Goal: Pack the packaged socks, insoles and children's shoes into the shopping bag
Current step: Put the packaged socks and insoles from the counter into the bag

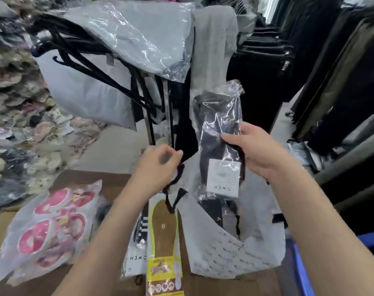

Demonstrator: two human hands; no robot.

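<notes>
My right hand [254, 150] grips a clear pack of dark socks [218, 133] with a white label, held upright over the mouth of the grey shopping bag [231, 253]. My left hand [160, 163] pinches the bag's black cord handle [174, 189] and holds that side up. Another dark pack shows inside the bag's opening. A brown insole pack [163, 242] with a yellow border lies just left of the bag. Beside it, partly under my left forearm, lies a second sock pack [137, 248]. Pink children's shoes in a clear bag [51, 229] lie at the far left.
Everything rests on a brown cardboard box top [109, 180]. Grey bags with black cord handles [85, 86] hang on a rack straight ahead. Piles of packed goods fill the left side. Dark clothes hang at the right, and a blue crate edge [370, 240] shows lower right.
</notes>
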